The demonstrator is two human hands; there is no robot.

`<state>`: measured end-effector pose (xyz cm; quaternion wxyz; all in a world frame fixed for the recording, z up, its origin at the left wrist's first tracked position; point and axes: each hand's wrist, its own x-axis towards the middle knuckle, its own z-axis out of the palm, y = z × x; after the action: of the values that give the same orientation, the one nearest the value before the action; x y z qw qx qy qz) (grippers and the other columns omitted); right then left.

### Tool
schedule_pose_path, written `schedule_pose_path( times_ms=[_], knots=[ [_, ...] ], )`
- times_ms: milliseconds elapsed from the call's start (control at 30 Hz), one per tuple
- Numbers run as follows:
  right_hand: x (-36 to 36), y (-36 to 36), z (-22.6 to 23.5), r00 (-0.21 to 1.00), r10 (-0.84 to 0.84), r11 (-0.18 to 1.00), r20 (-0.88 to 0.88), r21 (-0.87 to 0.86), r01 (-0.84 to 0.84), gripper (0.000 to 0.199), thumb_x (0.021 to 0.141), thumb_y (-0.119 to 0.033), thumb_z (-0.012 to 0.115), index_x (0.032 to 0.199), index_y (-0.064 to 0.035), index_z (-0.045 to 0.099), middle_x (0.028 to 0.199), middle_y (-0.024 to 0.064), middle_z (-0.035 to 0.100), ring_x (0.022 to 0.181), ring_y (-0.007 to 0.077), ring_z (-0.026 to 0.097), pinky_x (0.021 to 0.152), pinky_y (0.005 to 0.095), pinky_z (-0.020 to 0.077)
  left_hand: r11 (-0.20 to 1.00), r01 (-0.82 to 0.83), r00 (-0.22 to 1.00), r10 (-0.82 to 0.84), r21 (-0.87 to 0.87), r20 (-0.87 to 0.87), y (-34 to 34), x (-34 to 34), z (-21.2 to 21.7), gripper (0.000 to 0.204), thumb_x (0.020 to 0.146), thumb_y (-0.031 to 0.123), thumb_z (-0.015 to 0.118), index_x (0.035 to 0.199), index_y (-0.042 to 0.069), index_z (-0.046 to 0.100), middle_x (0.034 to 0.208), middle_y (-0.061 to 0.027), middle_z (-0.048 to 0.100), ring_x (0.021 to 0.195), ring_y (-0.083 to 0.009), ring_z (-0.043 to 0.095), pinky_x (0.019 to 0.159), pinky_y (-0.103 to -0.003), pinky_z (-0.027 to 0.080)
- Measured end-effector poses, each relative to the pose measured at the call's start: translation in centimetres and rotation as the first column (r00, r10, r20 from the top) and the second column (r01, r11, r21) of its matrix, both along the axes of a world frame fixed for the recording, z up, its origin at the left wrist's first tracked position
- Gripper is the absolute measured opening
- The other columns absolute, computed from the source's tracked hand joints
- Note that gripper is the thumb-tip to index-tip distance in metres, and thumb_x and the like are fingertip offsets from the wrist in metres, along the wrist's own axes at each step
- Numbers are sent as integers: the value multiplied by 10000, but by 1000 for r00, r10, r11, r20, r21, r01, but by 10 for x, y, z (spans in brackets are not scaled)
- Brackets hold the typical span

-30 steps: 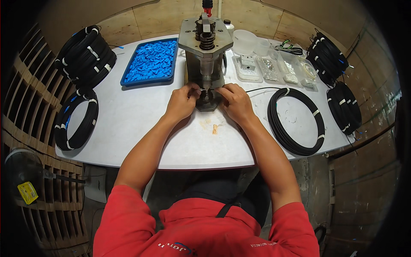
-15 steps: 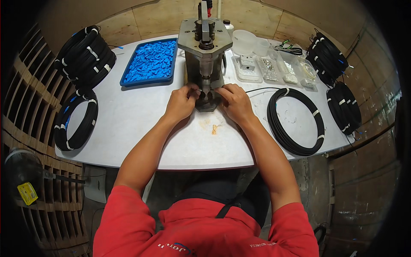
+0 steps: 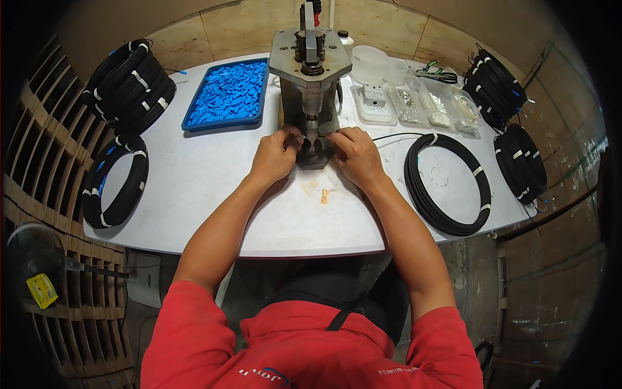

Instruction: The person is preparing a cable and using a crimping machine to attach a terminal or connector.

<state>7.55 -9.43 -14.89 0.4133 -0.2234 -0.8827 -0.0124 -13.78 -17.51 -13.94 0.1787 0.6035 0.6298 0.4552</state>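
A metal bench press (image 3: 311, 68) stands at the middle of the white table. At its lower tooling, my left hand (image 3: 275, 154) is closed in a pinch from the left side. What lies between its fingertips is too small to name. From the right, my right hand (image 3: 357, 154) pinches close to the same spot. A black cable (image 3: 395, 135) runs from the large cable coil (image 3: 414, 188) to this hand, and its end is hidden behind the fingers and the tooling.
A dark blue tray (image 3: 188, 123) of small blue parts sits left of the press. Clear plastic boxes (image 3: 376, 117) with small metal parts stand on the right. Bundled black coils (image 3: 129, 87) line the left edge, with others (image 3: 495, 87) at the right. A fan (image 3: 35, 259) is at lower left.
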Motion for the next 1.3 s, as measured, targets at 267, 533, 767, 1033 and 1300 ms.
schedule_pose_path(
  times_ms=[267, 533, 767, 1033, 1300],
  knots=[
    [-1, -3, 4, 998, -47, 999, 41, -6, 47, 355, 733, -20, 728, 1077, -105, 734, 987, 52, 688, 959, 269, 628, 842, 392, 485, 1000, 14, 1000, -14, 26, -4, 2, -4, -6, 246, 909, 41, 571, 1113, -48, 676, 931, -149, 769, 854, -215, 756, 822, -334, 584],
    [0, -3, 2, 999, -29, 1000, 23, 1, 29, 359, 729, -6, 717, 1073, -105, 735, 985, 49, 691, 950, 267, 626, 839, 383, 486, 1000, 9, 1000, -9, 15, 20, 0, -1, -3, 208, 948, 77, 608, 1098, -43, 688, 895, -159, 759, 837, -209, 750, 785, -333, 573],
    [0, -1, 1, 999, -25, 1000, 19, 6, 25, 352, 730, 2, 715, 1066, -101, 729, 990, 50, 694, 953, 264, 627, 846, 382, 488, 999, 5, 1000, -5, 49, 8, 2, -2, -7, 224, 949, 91, 625, 1118, -44, 684, 891, -170, 759, 835, -210, 751, 781, -336, 571],
    [-1, -1, 1, 1000, -24, 999, 15, 23, 23, 349, 744, -2, 716, 1078, -102, 721, 1006, 49, 693, 966, 259, 627, 849, 384, 488, 999, 6, 1000, -6, 39, 1, 1, -3, -6, 239, 949, 94, 627, 1139, -42, 678, 915, -179, 765, 854, -222, 756, 791, -339, 576],
    [0, 1, -1, 999, -23, 999, 24, 25, 23, 356, 738, -4, 716, 1081, -100, 717, 1007, 50, 690, 975, 261, 624, 847, 385, 487, 999, 12, 1000, -12, 34, 5, 1, -3, -5, 227, 956, 99, 628, 1131, -37, 678, 918, -174, 767, 858, -219, 757, 789, -340, 576]
  ],
)
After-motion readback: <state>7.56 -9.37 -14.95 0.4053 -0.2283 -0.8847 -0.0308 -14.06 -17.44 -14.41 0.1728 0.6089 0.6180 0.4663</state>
